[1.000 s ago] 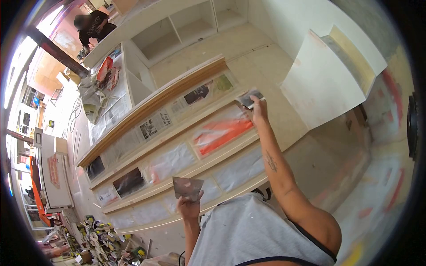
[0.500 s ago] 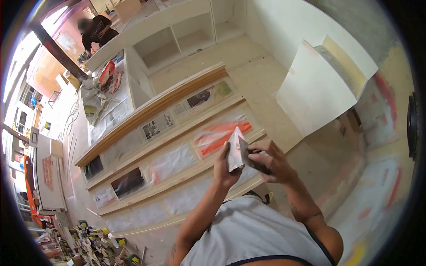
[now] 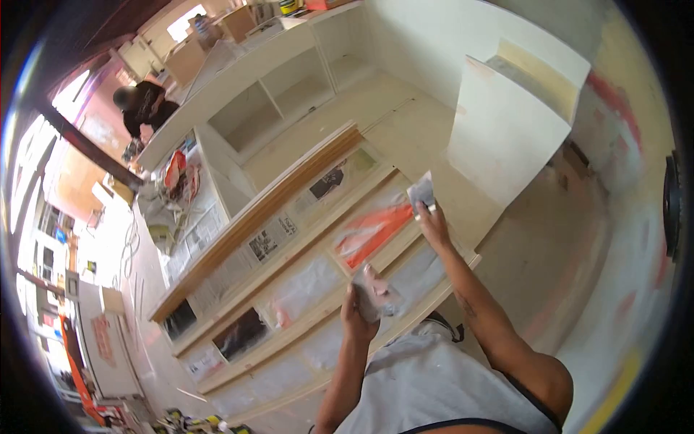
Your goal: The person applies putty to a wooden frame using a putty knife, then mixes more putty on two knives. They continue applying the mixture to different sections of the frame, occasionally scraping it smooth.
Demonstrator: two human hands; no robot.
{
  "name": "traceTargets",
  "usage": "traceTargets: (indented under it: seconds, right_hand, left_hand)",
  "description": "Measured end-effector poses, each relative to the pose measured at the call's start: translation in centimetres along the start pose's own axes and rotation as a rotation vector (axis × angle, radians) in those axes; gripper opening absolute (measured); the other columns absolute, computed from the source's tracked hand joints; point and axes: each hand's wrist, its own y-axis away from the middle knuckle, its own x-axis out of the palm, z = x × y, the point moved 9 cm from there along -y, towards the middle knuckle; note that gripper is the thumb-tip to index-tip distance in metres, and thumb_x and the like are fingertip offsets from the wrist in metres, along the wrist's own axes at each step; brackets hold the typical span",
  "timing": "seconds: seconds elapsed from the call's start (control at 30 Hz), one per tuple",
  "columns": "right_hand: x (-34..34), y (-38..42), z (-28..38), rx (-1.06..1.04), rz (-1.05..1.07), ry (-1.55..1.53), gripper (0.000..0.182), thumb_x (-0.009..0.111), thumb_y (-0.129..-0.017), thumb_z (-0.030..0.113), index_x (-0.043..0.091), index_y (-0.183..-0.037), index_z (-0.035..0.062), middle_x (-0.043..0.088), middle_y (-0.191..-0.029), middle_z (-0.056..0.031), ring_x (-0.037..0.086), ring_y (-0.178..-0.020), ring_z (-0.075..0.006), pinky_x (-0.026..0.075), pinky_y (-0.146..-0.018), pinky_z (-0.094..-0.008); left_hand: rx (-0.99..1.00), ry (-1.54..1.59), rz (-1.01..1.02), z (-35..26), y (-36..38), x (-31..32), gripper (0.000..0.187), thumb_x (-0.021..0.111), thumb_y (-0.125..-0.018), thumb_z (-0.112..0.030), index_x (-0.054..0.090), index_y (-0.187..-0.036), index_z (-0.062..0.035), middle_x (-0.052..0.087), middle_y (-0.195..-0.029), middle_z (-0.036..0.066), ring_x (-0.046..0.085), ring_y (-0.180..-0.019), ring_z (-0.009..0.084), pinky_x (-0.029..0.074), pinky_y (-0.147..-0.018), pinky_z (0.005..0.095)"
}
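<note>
L hand (image 3: 358,320) w/ grip on flat plate (image 3: 368,302) w/ pink paste (image 3: 374,281), R hand (image 3: 434,227) w/ grip on sml blade (image 3: 421,190)

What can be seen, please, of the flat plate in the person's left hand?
The flat plate looks thin, grey and roughly four-sided, possibly metal. Pinkish paste lies in lumps and smears on the face towards the camera. The left hand grips its lower left edge, holding it tilted in front of the wooden frame. Blur hides finer detail.
</note>
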Motion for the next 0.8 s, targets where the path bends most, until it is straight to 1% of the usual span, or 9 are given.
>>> traceTargets:
  seconds: [0.03,0.13,0.23,0.27,0.33,0.6,0.7,0.77,0.8]
  right_hand:
    - [0.6,-1.2,-2.2,0.043,-0.067,0.097,0.034,0.050,-0.094,0.012,0.052,-0.125,-0.0021,0.060,-0.116,-0.0215,0.059,-0.104,-0.0384,0.046,-0.090,-0.0418]
    - [3.5,-3.8,-3.2,-0.150,-0.240,0.021,0.034,0.050,-0.095,0.013,0.054,-0.123,-0.0048,0.057,-0.120,-0.0246,0.058,-0.108,-0.0394,0.045,-0.092,-0.0428]
    - [5.3,-5.4,-4.7,-0.013,-0.328,0.063,0.039,0.048,-0.096,0.018,0.051,-0.127,-0.0062,0.057,-0.122,-0.0264,0.055,-0.114,-0.0399,0.042,-0.098,-0.0421]
    - [5.6,-5.6,-4.1,-0.116,-0.414,0.073,0.038,0.048,-0.096,0.016,0.050,-0.126,-0.0084,0.056,-0.122,-0.0285,0.053,-0.113,-0.0427,0.042,-0.098,-0.0440]
    - [6.2,-5.6,-3.8,-0.079,-0.416,0.072,0.039,0.049,-0.096,0.015,0.049,-0.126,-0.0090,0.055,-0.123,-0.0290,0.052,-0.114,-0.0429,0.041,-0.098,-0.0442]
    - [7.9,-7.0,-3.8,-0.067,-0.410,0.170,0.042,0.053,-0.092,0.008,0.045,-0.130,-0.0086,0.050,-0.129,-0.0298,0.050,-0.118,-0.0448,0.042,-0.100,-0.0462]
    - [8.7,-6.7,-2.1,-0.239,-0.459,0.268,0.044,0.058,-0.089,0.012,0.048,-0.126,-0.0086,0.053,-0.122,-0.0300,0.053,-0.111,-0.0443,0.044,-0.097,-0.0465]
    - [9.3,-6.7,-3.5,0.038,-0.367,0.262,0.044,0.062,-0.085,0.015,0.051,-0.120,-0.0087,0.056,-0.115,-0.0297,0.056,-0.105,-0.0437,0.046,-0.092,-0.0468]
    - [9.7,-6.6,-3.8,0.043,-0.373,0.270,0.044,0.062,-0.085,0.015,0.051,-0.120,-0.0087,0.056,-0.115,-0.0297,0.056,-0.105,-0.0437,0.046,-0.092,-0.0468]
  left_hand:
    - [0.017,0.012,0.015,-0.2,0.7,-1.3,0.055,0.051,-0.094,-0.045,0.049,-0.131,-0.0044,0.061,-0.116,0.009,0.060,-0.103,0.0220,0.049,-0.090,0.0382]
    - [0.017,-0.018,-0.117,-1.1,2.5,-5.4,0.055,0.053,-0.093,-0.044,0.049,-0.132,-0.0062,0.060,-0.116,0.008,0.060,-0.104,0.0213,0.049,-0.090,0.0377]
    - [0.046,-0.019,-0.245,-2.6,4.4,-9.0,0.053,0.054,-0.093,-0.043,0.050,-0.131,-0.0069,0.060,-0.116,0.007,0.060,-0.103,0.0206,0.050,-0.089,0.0367]
    - [0.067,-0.011,-0.246,-3.3,4.9,-10.0,0.051,0.054,-0.093,-0.042,0.050,-0.130,-0.0071,0.060,-0.116,0.007,0.060,-0.102,0.0202,0.050,-0.089,0.0364]
    - [0.135,0.074,-0.298,-4.6,5.9,-10.2,0.045,0.054,-0.095,-0.036,0.049,-0.132,-0.0122,0.061,-0.115,0.003,0.062,-0.097,0.0172,0.054,-0.080,0.0340]
    - [0.185,0.154,-0.427,-6.9,6.0,-14.3,0.042,0.056,-0.093,-0.038,0.053,-0.128,-0.0134,0.064,-0.112,0.002,0.064,-0.096,0.0172,0.056,-0.081,0.0359]
    - [0.170,0.161,-0.391,-6.8,5.6,-14.6,0.042,0.056,-0.093,-0.036,0.053,-0.128,-0.0128,0.064,-0.113,0.002,0.064,-0.096,0.0177,0.055,-0.082,0.0359]
    - [0.150,0.181,-0.438,-6.7,5.7,-15.4,0.042,0.056,-0.093,-0.035,0.053,-0.128,-0.0120,0.064,-0.113,0.003,0.064,-0.097,0.0185,0.055,-0.083,0.0359]
    - [0.138,0.181,-0.438,-6.9,5.7,-15.5,0.042,0.056,-0.093,-0.035,0.053,-0.128,-0.0120,0.064,-0.113,0.003,0.064,-0.097,0.0185,0.055,-0.083,0.0359]
